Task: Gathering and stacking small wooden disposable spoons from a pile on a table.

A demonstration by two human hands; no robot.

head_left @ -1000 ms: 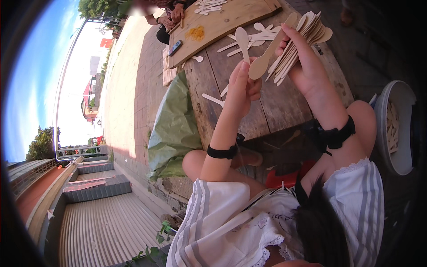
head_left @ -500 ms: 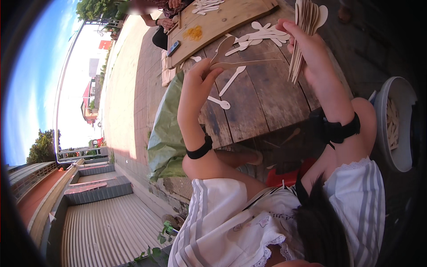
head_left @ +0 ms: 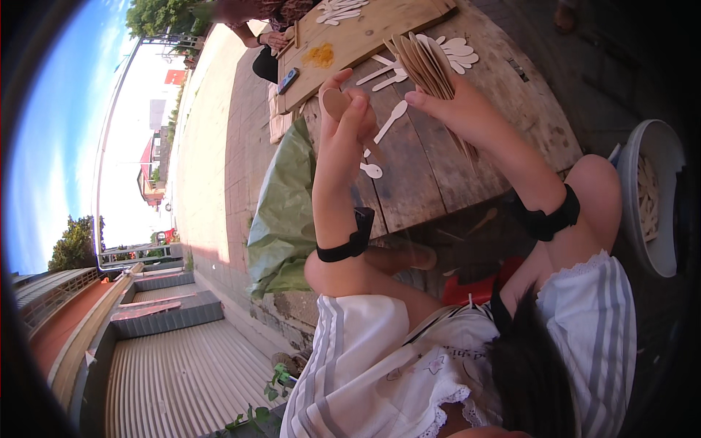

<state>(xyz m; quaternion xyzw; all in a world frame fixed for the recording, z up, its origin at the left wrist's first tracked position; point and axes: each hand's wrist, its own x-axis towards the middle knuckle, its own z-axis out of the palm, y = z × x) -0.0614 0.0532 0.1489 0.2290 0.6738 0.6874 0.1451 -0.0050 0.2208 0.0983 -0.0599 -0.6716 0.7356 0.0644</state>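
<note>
My left hand (head_left: 347, 125) is raised above the plank table (head_left: 431, 182), shut on a single pale wooden spoon (head_left: 335, 102) with its bowl pointing up. My right hand (head_left: 456, 109) is close beside it and grips a fanned stack of wooden spoons (head_left: 426, 64). Both wrists wear black bands. Under my hands, loose spoons lie on the planks: one long spoon (head_left: 391, 120) and one small spoon (head_left: 371, 170). A pile of spoons (head_left: 454, 51) lies just behind the stack.
A wooden board (head_left: 372, 33) with an orange patch (head_left: 319, 55) and more spoons lies at the table's far end, where another person's hand (head_left: 274, 38) rests. A green bag (head_left: 281, 219) hangs at the table's left. A grey bowl (head_left: 661, 248) of wooden pieces stands at right.
My left hand dropped to the table, took up a single spoon and has risen with it. My right hand has brought the stack lower and closer to the left hand.
</note>
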